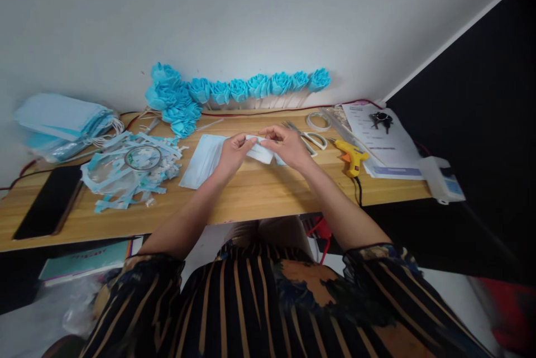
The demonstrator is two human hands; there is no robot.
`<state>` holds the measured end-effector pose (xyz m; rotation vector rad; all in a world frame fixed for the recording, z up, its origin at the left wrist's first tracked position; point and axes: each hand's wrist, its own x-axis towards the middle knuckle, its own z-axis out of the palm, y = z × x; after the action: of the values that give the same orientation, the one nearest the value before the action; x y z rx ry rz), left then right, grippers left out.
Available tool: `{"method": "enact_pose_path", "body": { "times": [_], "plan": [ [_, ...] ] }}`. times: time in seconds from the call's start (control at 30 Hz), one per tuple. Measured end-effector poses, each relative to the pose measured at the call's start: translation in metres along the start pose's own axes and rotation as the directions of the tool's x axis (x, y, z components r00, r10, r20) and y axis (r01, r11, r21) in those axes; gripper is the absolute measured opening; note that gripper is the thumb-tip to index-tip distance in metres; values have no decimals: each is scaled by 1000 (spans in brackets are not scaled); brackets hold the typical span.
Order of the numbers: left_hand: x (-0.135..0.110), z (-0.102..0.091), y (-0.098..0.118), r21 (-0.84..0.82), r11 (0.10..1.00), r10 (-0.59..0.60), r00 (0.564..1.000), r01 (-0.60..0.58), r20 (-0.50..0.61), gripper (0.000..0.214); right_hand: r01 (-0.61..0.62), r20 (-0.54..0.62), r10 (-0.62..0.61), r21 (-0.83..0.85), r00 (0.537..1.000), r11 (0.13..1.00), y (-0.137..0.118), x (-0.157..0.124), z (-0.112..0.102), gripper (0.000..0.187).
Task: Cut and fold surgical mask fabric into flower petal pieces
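My left hand (233, 152) and my right hand (286, 146) meet over the middle of the wooden desk (259, 190). Both pinch a small pale blue piece of face mask (262, 151) between thumb and fingers. Just left of it lies a stack of flat light blue masks (201, 161) on the desk, under my left hand's edge. A row of blue mask flowers (234, 91) on white stems leans against the wall behind.
White-handled scissors (310, 139) and a yellow glue gun (352, 156) lie right of my hands, with papers and keys (381, 119) beyond. Left are mask scraps with a tape roll (142, 158), a black phone (50, 200) and a pack of masks (62, 123).
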<state>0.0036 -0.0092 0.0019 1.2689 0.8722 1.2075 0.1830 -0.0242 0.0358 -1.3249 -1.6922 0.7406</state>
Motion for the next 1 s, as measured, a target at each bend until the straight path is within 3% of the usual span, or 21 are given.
{"method": "enact_pose_path", "body": {
  "times": [0.13,0.27,0.37,0.5,0.63,0.8,0.9,1.0],
  "plan": [
    [4,-5,-1,-45,998,41,993,-46,-107,36,1,-50,-10,-181,999,983,18,11,-34,31],
    [5,-7,-2,-45,998,28,993,-33,-112,34,12,136,89,-608,987,794,37,11,-61,19],
    [4,-7,-3,-50,998,36,995,-41,-91,34,77,281,191,-723,940,686,45,5,-61,16],
    [4,-7,-5,-49,998,35,996,-39,-87,35,120,295,168,-753,941,647,51,0,-52,11],
    [5,-8,-7,-34,999,27,993,-31,-115,37,98,293,139,-666,946,739,44,-4,-55,11],
    [6,-8,-9,9,1000,22,988,-21,-151,34,10,410,101,-259,906,966,6,-16,-67,6],
    [6,-7,-11,27,1000,17,990,-13,-141,31,13,467,23,-74,884,997,-23,-22,-67,19],
    [4,-6,-11,31,999,13,994,-10,-108,32,57,485,-51,3,873,998,-42,-24,-57,21]
  ]
}}
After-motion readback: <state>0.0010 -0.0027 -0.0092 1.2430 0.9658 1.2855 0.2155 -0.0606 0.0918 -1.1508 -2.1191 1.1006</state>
